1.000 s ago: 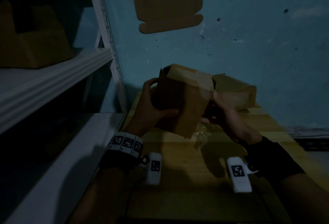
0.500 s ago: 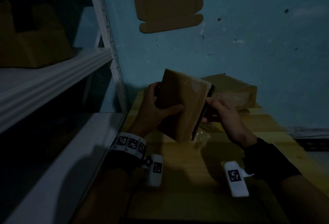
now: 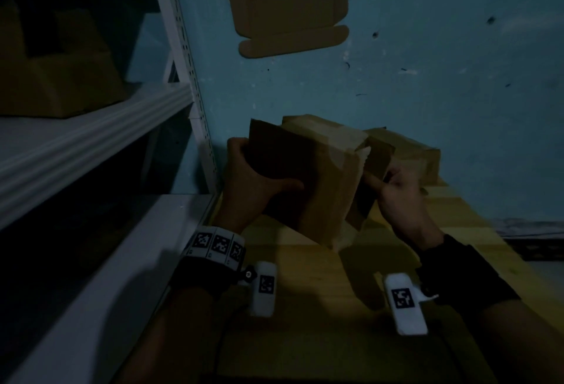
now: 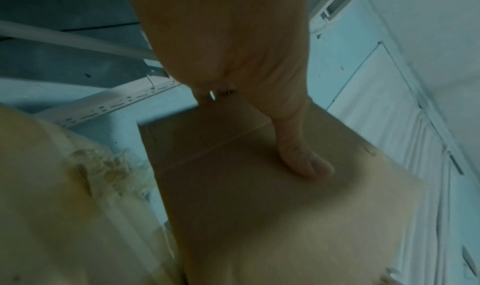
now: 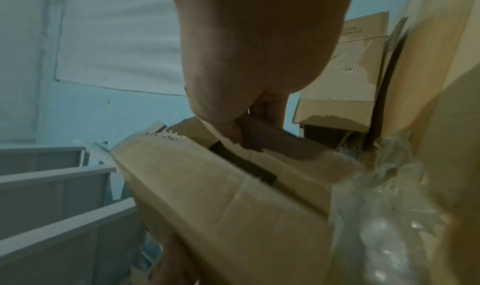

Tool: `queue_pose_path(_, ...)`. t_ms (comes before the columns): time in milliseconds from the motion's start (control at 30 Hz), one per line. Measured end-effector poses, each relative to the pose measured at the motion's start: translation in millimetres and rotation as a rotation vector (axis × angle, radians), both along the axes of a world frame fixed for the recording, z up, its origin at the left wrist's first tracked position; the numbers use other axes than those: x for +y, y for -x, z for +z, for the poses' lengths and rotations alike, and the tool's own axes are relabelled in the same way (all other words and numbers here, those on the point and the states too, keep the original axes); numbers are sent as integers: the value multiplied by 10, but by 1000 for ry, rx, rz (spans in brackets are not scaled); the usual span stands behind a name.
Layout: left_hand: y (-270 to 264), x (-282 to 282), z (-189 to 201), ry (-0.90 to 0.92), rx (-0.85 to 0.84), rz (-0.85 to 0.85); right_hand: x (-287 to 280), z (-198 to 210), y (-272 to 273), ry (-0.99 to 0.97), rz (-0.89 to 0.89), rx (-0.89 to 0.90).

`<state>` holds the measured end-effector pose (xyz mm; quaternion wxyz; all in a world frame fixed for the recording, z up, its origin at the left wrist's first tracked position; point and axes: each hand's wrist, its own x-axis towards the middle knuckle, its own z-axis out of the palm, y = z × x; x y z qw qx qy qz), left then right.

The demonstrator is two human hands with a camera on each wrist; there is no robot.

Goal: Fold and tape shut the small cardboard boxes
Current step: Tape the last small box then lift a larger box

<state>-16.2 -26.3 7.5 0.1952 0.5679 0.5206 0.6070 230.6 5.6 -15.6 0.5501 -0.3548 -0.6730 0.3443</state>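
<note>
Left hand (image 3: 256, 182) is gripping the cardboard box (image 3: 317, 182), thumb lying across its near face, holding it tilted above the wooden table (image 3: 305, 307). Right hand (image 3: 396, 191) is pinching the box's side flap (image 3: 374, 170). Second box (image 3: 412, 154) is sitting behind, against the blue wall (image 3: 427, 78).

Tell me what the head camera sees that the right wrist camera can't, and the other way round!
Only the head view shows the left hand gripping the side of the cardboard box, the wooden table, the shelf on the left, and the cardboard piece on the wall.

Only the right wrist view shows, up close, the dark gap between the box's flaps, the flap's torn edge, and crumpled clear plastic beside it.

Both show the right hand, its fingers gripping a flap, and a second box behind.
</note>
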Motion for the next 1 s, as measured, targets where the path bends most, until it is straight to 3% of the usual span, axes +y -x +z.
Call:
queue_pose_path(100, 35, -31, 33, 59, 34, -102, 16, -10, 16, 10, -30, 40)
queue_pose_path(233, 10, -117, 50, 139, -166, -346, 29, -31, 1, -80, -73, 10)
queue_pose_path(367, -4, -103, 73, 241, -315, -370, 18, -45, 13, -178, -106, -8)
queue_pose_path(567, 23, -124, 135, 244, -323, -464, 105, -67, 39, -82, -129, 27)
queue_pose_path(700, 42, -97, 118, 195, -391, -493, 157, -38, 59, 47, -297, 75)
queue_pose_path(833, 81, -55, 87, 138, -413, -479, 106, -29, 60, 224, -64, 163)
queue_pose_path(1000, 130, -38, 86, 118, -440, -487, -37, 129, 38, 252, 91, 176)
